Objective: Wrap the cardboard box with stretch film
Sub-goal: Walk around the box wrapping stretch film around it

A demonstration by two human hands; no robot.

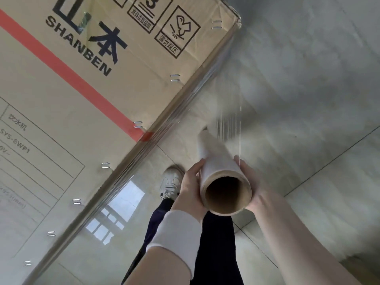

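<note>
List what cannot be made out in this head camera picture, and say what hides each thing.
- Cardboard box: head view, cut off by the top and left edges.
- Lower label print: head view, too small and blurred to read.
- Stretch film roll: far end smeared by motion blur.
- Right hand: blurred; its finger curl is unclear.
- Shoe: partly hidden behind the left hand.

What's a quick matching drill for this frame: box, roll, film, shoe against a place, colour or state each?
1 box
2 roll
3 film
4 shoe

A gripped by left hand and right hand
B white, on the floor
C stretched from box edge to roll
D red stripe, black print

Pairs: 1-D, 2-A, 3-C, 4-B
</note>
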